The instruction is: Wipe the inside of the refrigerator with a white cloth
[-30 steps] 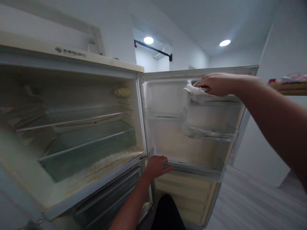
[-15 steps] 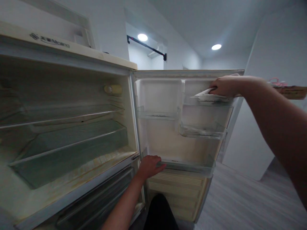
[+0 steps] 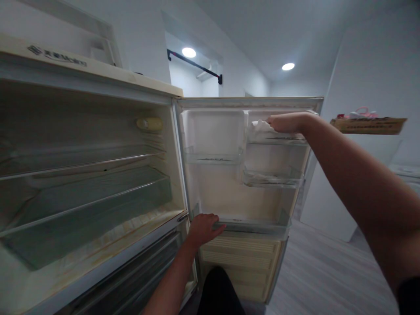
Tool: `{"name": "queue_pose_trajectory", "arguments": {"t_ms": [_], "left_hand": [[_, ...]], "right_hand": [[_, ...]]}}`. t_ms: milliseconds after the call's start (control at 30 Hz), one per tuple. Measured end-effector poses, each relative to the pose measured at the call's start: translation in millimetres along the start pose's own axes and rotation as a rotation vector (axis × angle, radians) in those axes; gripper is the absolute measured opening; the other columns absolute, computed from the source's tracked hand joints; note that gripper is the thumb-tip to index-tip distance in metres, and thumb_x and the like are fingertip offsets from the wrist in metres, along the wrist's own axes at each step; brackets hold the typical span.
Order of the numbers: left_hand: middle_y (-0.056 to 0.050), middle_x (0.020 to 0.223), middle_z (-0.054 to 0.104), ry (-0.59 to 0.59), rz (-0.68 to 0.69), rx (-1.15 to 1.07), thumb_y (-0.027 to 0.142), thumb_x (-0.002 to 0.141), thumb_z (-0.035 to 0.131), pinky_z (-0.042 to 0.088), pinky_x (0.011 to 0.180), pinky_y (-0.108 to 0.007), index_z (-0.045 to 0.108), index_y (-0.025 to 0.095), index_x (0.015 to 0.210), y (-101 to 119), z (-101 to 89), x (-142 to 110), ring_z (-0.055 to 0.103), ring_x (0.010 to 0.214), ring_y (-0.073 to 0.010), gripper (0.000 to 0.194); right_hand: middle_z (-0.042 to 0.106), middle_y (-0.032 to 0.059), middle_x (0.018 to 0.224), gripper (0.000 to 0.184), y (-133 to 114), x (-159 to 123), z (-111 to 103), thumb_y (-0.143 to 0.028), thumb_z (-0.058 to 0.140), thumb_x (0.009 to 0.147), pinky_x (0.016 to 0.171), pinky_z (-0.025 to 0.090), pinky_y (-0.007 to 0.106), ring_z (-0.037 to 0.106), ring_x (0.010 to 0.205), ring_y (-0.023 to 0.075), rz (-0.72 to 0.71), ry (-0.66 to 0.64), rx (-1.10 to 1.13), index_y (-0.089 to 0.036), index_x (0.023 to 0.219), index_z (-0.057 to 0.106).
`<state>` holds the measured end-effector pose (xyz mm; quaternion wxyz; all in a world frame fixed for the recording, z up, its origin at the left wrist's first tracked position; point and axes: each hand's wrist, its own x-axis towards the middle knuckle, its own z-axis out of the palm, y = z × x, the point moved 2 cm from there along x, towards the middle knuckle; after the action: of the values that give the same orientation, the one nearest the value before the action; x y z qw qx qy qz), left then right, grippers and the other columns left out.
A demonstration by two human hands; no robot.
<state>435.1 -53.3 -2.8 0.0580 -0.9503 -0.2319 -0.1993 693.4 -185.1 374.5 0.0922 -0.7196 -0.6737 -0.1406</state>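
Right hand: the right hand [image 3: 288,122] is stretched out flat and presses a white cloth [image 3: 260,126] on the top door shelf [image 3: 277,139].
White cloth: it is bunched up under the fingertips, at the left end of that shelf, high up in the fridge door [image 3: 226,192].
Left hand: the left hand [image 3: 202,228] is low down, fingers curled over the front edge of the bottom door shelf [image 3: 252,226]. It holds nothing else.
Door: it stands wide open, with a small clear shelf [image 3: 272,179] in the middle.
Fridge inside: glass shelves [image 3: 88,192] sit to the left. The floor of it looks yellow and stained, maybe dirty; the view is blurry there.
Far right: a tray [image 3: 367,125] with pink things.
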Motion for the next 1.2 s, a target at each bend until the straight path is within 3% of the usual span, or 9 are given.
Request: {"name": "queue_pose_trajectory", "arguments": {"t_ms": [100,267,433,533,633,800,933,1100,1200], "left_hand": [[-0.007,0.092,0.077,-0.01,-0.004,0.001,0.066,0.099,0.041,0.051,0.079,-0.036,0.073,0.023,0.096,-2.0,-0.9,-2.4,0.073,0.086,-0.0254,0.053],[-0.008,0.094,0.078,-0.023,0.006,-0.036,0.064,0.098,0.045,0.052,0.084,-0.039,0.074,0.022,0.098,-4.3,-2.9,-5.2,0.074,0.089,-0.0263,0.051],[-0.01,0.094,0.078,-0.029,0.019,-0.036,0.061,0.098,0.047,0.053,0.086,-0.042,0.074,0.021,0.099,-6.1,-2.8,-8.2,0.074,0.09,-0.0279,0.048],[-0.009,0.095,0.078,-0.021,0.025,-0.027,0.061,0.098,0.047,0.053,0.087,-0.041,0.074,0.022,0.1,-7.1,-2.4,-9.8,0.074,0.091,-0.0272,0.048],[-0.008,0.097,0.079,-0.02,0.018,-0.018,0.063,0.098,0.045,0.054,0.086,-0.04,0.074,0.022,0.102,-7.8,-2.5,-9.6,0.074,0.092,-0.0266,0.05],[-0.008,0.1,0.08,-0.043,0.015,-0.026,0.063,0.099,0.044,0.053,0.087,-0.039,0.074,0.023,0.103,-6.3,-2.6,-6.1,0.075,0.094,-0.0265,0.051],[-0.008,0.099,0.079,-0.027,0.012,-0.039,0.063,0.099,0.043,0.053,0.085,-0.04,0.074,0.022,0.103,-4.8,-1.9,-4.0,0.075,0.093,-0.027,0.052],[-0.007,0.099,0.079,-0.006,0.015,-0.056,0.063,0.1,0.042,0.052,0.088,-0.039,0.073,0.023,0.102,-3.1,-0.5,-3.5,0.074,0.094,-0.0253,0.051],[-0.008,0.099,0.079,0.005,0.01,-0.057,0.063,0.099,0.042,0.052,0.089,-0.04,0.073,0.022,0.103,-2.3,-0.5,-4.0,0.074,0.095,-0.0259,0.051]], "right_hand": [[0.073,0.0067,0.077,0.032,17.0,-22.2,-6.1,-0.015,0.047,0.1,0.062,0.04,0.023,0.053,0.059,0.0066,0.053,-0.14,-0.061,-0.003,0.086,0.073],[0.073,0.014,0.083,0.041,11.6,-53.2,-12.4,-0.03,0.048,0.103,0.062,0.039,0.028,0.055,0.062,0.0113,0.194,0.041,-0.291,-0.003,0.088,0.074],[0.069,0.0151,0.131,0.046,-46.5,-75.2,24.9,-0.032,0.044,0.103,0.088,0.048,0.039,0.065,0.107,0.0282,-0.218,0.372,-0.236,-0.019,0.144,0.059],[0.045,0.0132,0.159,0.061,-70.9,-74.7,57.5,-0.026,0.052,0.097,0.11,0.037,0.053,0.047,0.138,0.0361,-0.299,0.543,-0.419,-0.03,0.157,0.045],[0.038,0.0072,0.165,0.06,-74.9,-71.5,74.3,-0.033,0.056,0.096,0.118,0.025,0.059,0.031,0.15,0.0362,-0.315,0.585,-0.473,-0.034,0.155,0.046],[0.038,0.0059,0.164,0.038,-44.3,-86.9,65.7,-0.05,0.051,0.1,0.11,0.034,0.06,0.039,0.14,0.0386,-0.354,0.533,-0.437,-0.028,0.123,0.073],[0.052,0.0079,0.15,0.032,-4.3,-104.6,53.2,-0.046,0.05,0.102,0.105,0.042,0.055,0.051,0.127,0.0347,-0.309,0.568,-0.412,-0.026,0.101,0.075],[0.065,0.0171,0.13,0.033,42.2,-116.5,57.9,-0.052,0.053,0.1,0.098,0.05,0.053,0.061,0.115,0.0364,-0.183,0.7,-0.315,-0.025,0.109,0.069],[0.068,0.0177,0.129,0.038,47.8,-124.2,69.9,-0.045,0.046,0.102,0.095,0.053,0.055,0.065,0.117,0.0379,-0.189,0.914,-0.206,-0.027,0.131,0.063]]}}
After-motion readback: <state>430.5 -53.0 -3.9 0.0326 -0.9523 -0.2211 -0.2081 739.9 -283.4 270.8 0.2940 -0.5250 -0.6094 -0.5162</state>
